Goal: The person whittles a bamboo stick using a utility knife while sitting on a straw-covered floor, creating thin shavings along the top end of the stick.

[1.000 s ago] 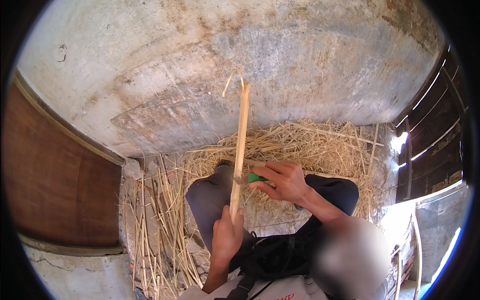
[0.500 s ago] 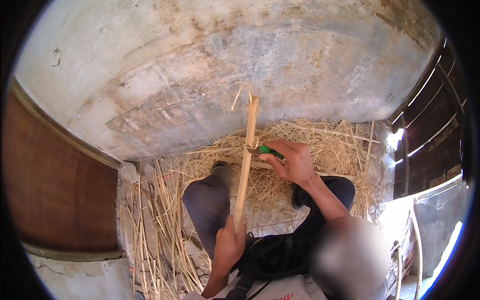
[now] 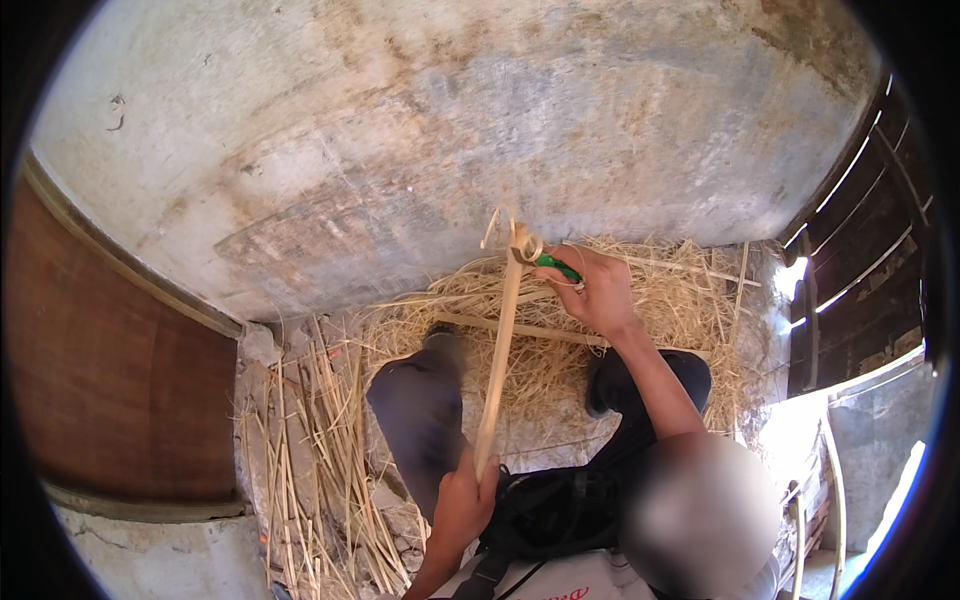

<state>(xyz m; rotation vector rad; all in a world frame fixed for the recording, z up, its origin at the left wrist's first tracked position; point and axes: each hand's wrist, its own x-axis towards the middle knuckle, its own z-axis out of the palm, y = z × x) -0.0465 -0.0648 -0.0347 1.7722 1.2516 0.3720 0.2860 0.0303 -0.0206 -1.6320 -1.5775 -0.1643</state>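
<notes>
My left hand (image 3: 464, 507) is closed around the near end of a long, pale bamboo strip (image 3: 502, 350), which slants up and away from me over my legs. My right hand (image 3: 603, 293) grips a knife with a green handle (image 3: 560, 268). Its blade meets the strip close to the far end, though the blade itself is mostly hidden. Thin curled shavings (image 3: 533, 246) hang at that end, around the blade.
A heap of straw-coloured shavings (image 3: 665, 305) covers the floor beyond my feet, with a longer strip (image 3: 560, 333) lying across it. Several thin strips (image 3: 325, 470) lie at the left. A stained wall (image 3: 480, 130) rises in front; a brown panel (image 3: 120, 360) stands left.
My right hand has slid the knife outward along the strip to near its far end. The strip's far end has dipped slightly toward me, and my left hand has drawn back a little.
</notes>
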